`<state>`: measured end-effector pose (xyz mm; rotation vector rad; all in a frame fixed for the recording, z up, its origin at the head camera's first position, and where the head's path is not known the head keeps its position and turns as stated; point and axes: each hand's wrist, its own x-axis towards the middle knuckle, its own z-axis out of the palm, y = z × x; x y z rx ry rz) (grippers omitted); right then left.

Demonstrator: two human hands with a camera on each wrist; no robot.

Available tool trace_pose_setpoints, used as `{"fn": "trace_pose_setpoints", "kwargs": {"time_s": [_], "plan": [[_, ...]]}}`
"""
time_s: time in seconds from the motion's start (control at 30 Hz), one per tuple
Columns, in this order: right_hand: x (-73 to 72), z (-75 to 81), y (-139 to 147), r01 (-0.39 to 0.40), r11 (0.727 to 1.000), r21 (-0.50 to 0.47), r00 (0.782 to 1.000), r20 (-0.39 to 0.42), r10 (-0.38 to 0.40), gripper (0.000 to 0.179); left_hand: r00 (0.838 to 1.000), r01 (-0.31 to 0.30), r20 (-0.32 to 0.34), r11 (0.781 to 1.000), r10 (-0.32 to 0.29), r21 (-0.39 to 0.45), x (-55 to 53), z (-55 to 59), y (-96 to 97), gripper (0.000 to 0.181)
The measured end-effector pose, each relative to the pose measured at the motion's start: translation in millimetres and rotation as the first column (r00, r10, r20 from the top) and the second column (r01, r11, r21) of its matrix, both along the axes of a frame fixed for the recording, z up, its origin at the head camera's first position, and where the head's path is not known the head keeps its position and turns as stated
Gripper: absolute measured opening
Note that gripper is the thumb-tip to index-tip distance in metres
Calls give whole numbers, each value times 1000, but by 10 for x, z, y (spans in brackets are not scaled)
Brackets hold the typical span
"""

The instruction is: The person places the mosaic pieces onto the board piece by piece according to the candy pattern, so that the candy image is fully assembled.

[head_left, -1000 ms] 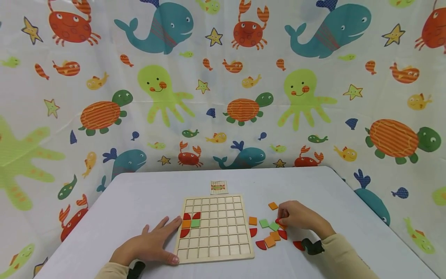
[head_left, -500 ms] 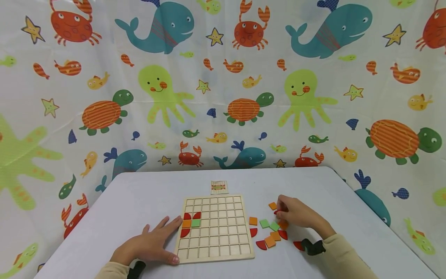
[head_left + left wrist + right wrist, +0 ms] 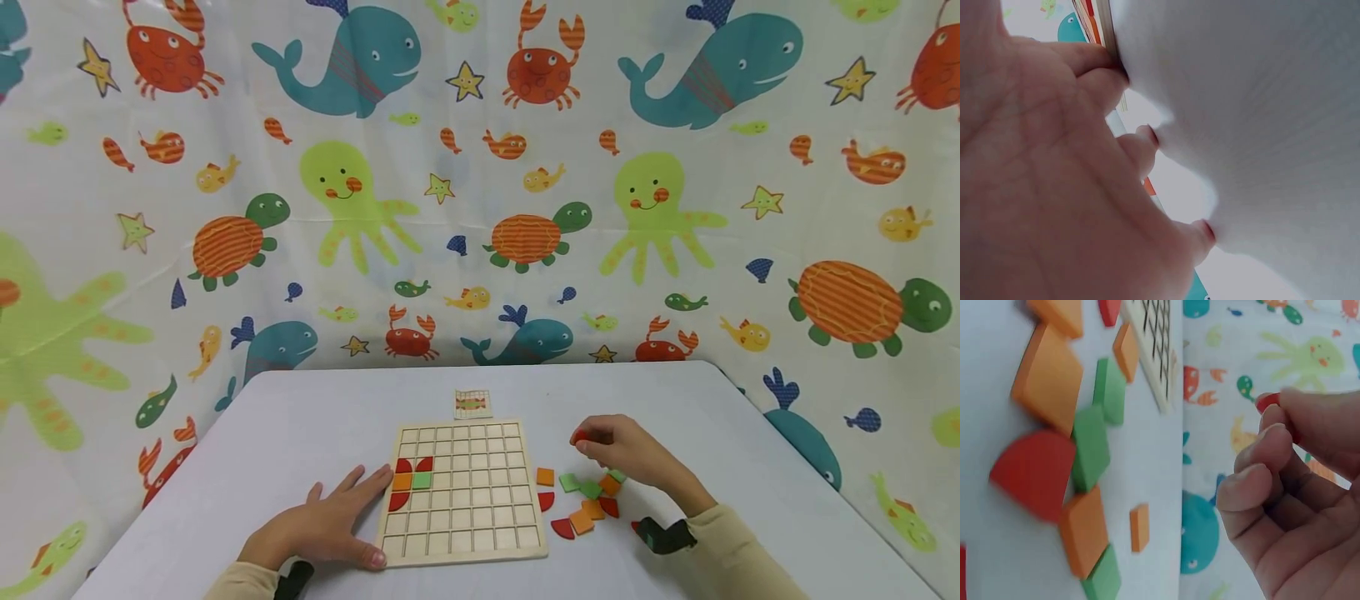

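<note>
A wooden grid board (image 3: 480,500) lies on the table, holding three red quarter-round pieces, an orange square (image 3: 402,482) and a green square (image 3: 422,480) at its left side. My left hand (image 3: 322,521) rests with spread fingers on the table, thumb and fingertips at the board's left edge. To the right of the board, my right hand (image 3: 633,450) pinches a red piece (image 3: 579,437) between thumb and finger, raised above the table. Its full outline is hidden by the fingers, and only a red edge (image 3: 1267,401) shows in the right wrist view.
Loose orange, green and red pieces lie right of the board, among them an orange square (image 3: 581,522) and a red quarter-round (image 3: 562,528). A small pattern card (image 3: 472,404) lies behind the board. A curtain (image 3: 450,275) with sea animals hangs beyond the table (image 3: 315,417).
My right hand has picked up the red piece from the loose pile and moved up and to the left with it. A green square behind the hand has come into view. The left hand stays put.
</note>
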<state>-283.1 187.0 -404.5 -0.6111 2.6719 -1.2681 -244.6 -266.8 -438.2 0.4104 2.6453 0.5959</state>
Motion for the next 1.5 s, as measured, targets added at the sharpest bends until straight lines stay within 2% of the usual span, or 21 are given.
{"fn": "trace_pose_setpoints", "kwargs": {"time_s": [0.2,0.47,0.7,1.23,1.5], "plan": [[-16,18,-117,-103,990,-92,995,4,103,19,1000,-5,0,1000,5,-10,-1,6,-1,119],[-55,37,-292,-119,977,-179,993,-4,120,12,1000,-6,14,1000,6,3,-12,-13,-1,118],[-73,83,-544,-120,978,-170,992,-43,115,7,1000,0,7,1000,0,7,-5,-7,-3,118],[-118,119,-1128,-221,952,-213,975,-43,217,11,1000,0,0,1000,0,15,-10,-38,-16,121],[-136,44,-1443,-223,960,-169,975,-33,221,9,1000,-7,2,1000,7,13,-3,-33,-2,119]]}}
